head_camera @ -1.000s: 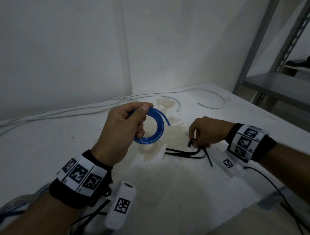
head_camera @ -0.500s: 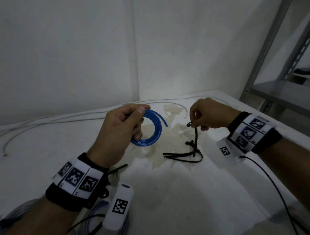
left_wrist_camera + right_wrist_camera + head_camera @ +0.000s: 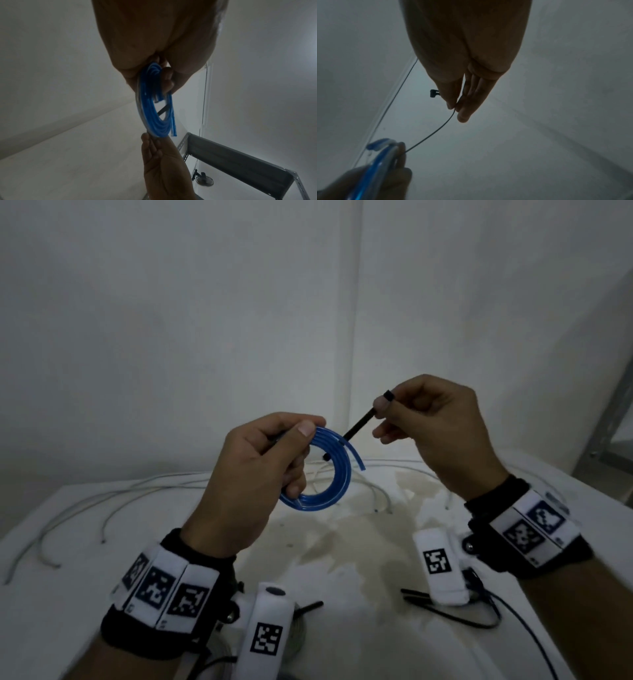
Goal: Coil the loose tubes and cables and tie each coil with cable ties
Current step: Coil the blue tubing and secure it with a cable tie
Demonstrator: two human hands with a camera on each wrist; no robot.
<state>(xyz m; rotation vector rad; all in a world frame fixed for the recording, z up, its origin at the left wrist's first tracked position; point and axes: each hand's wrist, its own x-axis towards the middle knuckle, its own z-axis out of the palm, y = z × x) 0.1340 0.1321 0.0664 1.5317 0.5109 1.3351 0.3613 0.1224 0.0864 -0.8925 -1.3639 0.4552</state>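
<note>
My left hand [image 3: 270, 460] grips a small coil of blue tube [image 3: 329, 474], held up above the white table [image 3: 342, 559]. The coil [image 3: 150, 108] hangs edge-on from my fingers in the left wrist view. My right hand [image 3: 421, 419] pinches a black cable tie [image 3: 361, 424] near its head between thumb and forefinger. The tie slants down to the left and passes behind the coil's top right edge. Seen from the right wrist, the tie [image 3: 435, 133] runs from my right fingertips [image 3: 453, 106] to the coil [image 3: 375, 159].
Several loose white cables [image 3: 102, 508] lie along the table's far side by the wall. More black cable ties [image 3: 445, 611] lie on the table under my right wrist. A grey coil [image 3: 298, 631] sits near the front edge. A metal shelf frame [image 3: 613, 412] stands at the right.
My right hand has lifted one black cable tie off the pile on the table and brought it up to the blue coil. My left hand has raised the coil.
</note>
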